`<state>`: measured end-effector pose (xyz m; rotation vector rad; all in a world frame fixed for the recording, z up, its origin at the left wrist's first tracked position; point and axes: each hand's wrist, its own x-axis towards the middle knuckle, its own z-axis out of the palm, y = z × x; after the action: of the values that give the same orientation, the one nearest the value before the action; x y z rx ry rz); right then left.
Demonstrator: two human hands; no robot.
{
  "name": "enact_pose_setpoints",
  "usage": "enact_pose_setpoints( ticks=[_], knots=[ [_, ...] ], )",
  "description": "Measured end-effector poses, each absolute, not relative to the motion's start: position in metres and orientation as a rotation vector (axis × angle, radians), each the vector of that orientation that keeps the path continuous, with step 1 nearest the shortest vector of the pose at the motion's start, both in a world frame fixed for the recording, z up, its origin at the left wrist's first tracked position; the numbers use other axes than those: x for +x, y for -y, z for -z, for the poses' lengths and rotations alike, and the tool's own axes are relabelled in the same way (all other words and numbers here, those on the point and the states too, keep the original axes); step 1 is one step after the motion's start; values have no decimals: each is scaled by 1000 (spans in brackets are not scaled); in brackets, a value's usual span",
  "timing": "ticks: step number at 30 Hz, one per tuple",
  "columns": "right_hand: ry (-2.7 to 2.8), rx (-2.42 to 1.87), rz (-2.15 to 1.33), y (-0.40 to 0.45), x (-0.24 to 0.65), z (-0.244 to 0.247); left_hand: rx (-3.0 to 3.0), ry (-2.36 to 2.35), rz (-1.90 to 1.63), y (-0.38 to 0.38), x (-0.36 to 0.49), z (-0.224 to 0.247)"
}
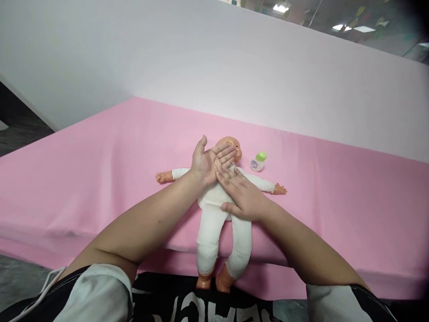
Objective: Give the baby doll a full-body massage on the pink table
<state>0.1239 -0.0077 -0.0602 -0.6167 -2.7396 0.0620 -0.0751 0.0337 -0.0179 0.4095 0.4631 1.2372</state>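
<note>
Black shirt cloth (167, 286) hangs nearest, just beside a baby doll (214, 195) on its back on the pink-covered desk (83, 179); its legs (208, 241) overhang the edge, so a snag on the shirt could drag it off. Left hand (207, 164), palm up, and right hand (239, 191) against it are straight-fingered over the doll, gripping nothing visible. White fabric (241, 241) covers body and limbs; head (228, 141) and feet (224, 279) are glossy plastic.

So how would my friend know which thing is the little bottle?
Find the big pink cover, then the doll in white lying on it. Look beside the doll's head, on the person's right. The bottle is the small pale one with a label and a bright green cap, the only green thing on the pink.
</note>
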Motion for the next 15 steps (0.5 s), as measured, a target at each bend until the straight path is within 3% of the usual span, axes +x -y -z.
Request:
enact_pose_setpoints(
  ticks=[4, 10, 15],
  knots=[
    [2736, -482, -65, 17, 118, 58, 412, -421, -1204, -23, -65, 19],
    [2593, -723, 83, 4, 117, 67, 438, -444, -1081, -5, -42, 22],
    [2385, -795, 105, -15, 126, 75, 963, -604, -1427, -9, -59, 12]
  ],
)
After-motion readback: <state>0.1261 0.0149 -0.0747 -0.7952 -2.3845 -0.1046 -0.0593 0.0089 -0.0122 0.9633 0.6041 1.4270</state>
